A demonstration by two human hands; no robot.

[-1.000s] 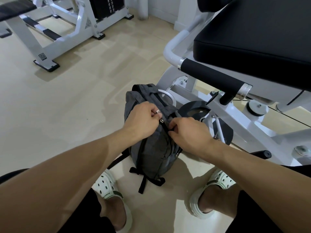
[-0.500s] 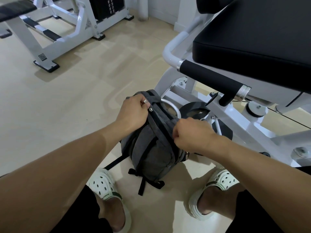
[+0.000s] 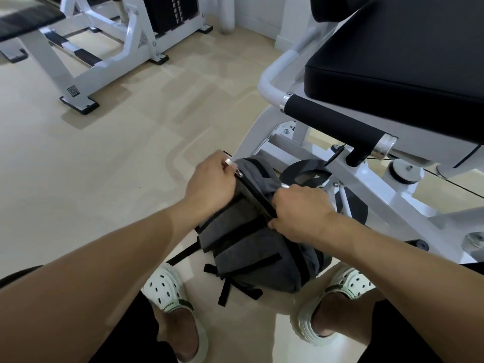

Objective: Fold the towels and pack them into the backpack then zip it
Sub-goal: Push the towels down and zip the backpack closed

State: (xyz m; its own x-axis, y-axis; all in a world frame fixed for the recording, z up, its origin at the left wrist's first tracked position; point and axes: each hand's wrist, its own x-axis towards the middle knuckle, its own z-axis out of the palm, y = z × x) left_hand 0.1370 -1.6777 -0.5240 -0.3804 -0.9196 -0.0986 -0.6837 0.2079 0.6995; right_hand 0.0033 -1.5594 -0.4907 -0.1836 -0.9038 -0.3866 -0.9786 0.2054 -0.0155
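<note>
The dark grey fabric backpack (image 3: 251, 239) is sitting on the beige tiled floor (image 3: 104, 166), between two white perforated clogs (image 3: 167, 292). The left hand (image 3: 209, 184) is pinching the small metal zip pull (image 3: 237, 171) at the bag's top — its grip closed on it. Just beside, the right hand (image 3: 301, 213) is gripping the fabric along the black zip line (image 3: 258, 197), fingers curled tight.

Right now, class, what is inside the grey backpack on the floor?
Nothing inside shows. The backpack looks zipped along its top; the left hand pinches the zipper pull, the right hand grips the fabric. Any towels are covered.
</note>
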